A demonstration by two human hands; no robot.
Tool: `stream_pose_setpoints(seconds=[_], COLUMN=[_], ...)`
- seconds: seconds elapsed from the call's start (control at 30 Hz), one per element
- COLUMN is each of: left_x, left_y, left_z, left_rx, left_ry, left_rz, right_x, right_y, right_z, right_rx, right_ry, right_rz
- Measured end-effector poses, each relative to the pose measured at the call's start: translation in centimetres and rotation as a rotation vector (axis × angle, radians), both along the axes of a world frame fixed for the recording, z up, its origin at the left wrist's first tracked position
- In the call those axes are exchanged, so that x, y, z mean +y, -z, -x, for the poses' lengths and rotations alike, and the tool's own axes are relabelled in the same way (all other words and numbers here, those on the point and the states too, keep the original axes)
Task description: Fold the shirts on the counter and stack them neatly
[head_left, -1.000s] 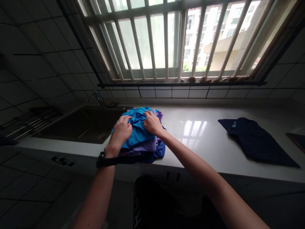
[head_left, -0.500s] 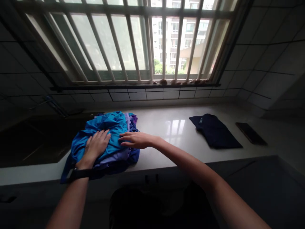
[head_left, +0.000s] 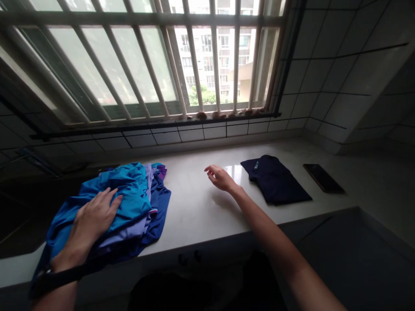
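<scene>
A pile of crumpled clothes (head_left: 129,185) in bright blue, lilac and dark blue lies on the left of the white countertop (head_left: 191,216). My left hand (head_left: 95,214) rests flat on the bright blue garment on top, fingers stretched out. Above the counter, between the pile and a folded navy shirt (head_left: 275,181), hovers my right hand (head_left: 219,176). It touches neither; its fingers are loosely bent and apart, with nothing seen in them. The navy shirt lies flat, a small light print showing near its upper edge.
A dark phone (head_left: 323,178) lies to the right of the navy shirt. On the far left is a dark sink (head_left: 19,207), with a faucet (head_left: 39,162) behind it. A barred window (head_left: 155,69) with small round objects on its sill rises behind the counter.
My right hand has lifted off the clothes pile and moved right, toward the navy shirt. My left hand stays on the pile. The whole view has shifted, so the pile appears farther left.
</scene>
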State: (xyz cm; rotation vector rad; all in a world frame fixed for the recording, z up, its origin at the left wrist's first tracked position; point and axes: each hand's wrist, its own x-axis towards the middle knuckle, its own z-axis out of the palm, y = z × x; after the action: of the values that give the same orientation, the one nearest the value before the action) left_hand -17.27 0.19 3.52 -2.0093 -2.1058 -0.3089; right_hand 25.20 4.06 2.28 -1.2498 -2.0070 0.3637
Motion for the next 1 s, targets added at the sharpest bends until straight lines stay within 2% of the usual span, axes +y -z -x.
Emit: stream_pose_setpoints(seconds=[0.13,0.23,0.37,0.43,0.53,0.67,0.8,0.87,1.0], left_x=[-1.1,-1.6,-1.7,-1.8,-2.0,-2.4,-2.5,-2.5,-2.3], left_y=[-0.4,-0.6,-0.6,-0.5,-0.5,-0.6,-0.7,-0.6,-0.3], left_z=[-3.2,-4.5,-4.3,-4.1,-4.1,-4.3,-4.4,-4.2,-4.1], left_rx=[-0.043,-0.083,-0.163,-0.19,-0.227,-0.322,-0.436,-0.444,-0.362], left_ry=[-0.025,-0.051,-0.068,-0.065,-0.049,-0.018,0.026,0.035,0.007], left_rz=[0.127,0.131,0.1,0.086,0.067,0.039,0.009,0.003,0.02], right_x=[-0.8,-1.3,-1.8,-1.9,-1.8,-1.3,-0.7,-0.5,-0.8], right_y=[-1.2,-2.2,-2.7,-2.3,-1.5,-1.1,-1.1,-1.1,-1.6], right_z=[-0.2,-1.9,-5.4,-6.9,-8.5,-9.5,-9.3,-8.5,-6.8], right_rx=[-0.095,-0.098,-0.064,-0.06,-0.094,-0.039,0.227,0.397,0.597], right_ry=[0.128,0.407,0.817,0.916,0.957,0.883,0.702,0.502,-0.152], right_rz=[0.07,0.142,0.205,0.317,0.461,0.352,0.273,0.28,0.436])
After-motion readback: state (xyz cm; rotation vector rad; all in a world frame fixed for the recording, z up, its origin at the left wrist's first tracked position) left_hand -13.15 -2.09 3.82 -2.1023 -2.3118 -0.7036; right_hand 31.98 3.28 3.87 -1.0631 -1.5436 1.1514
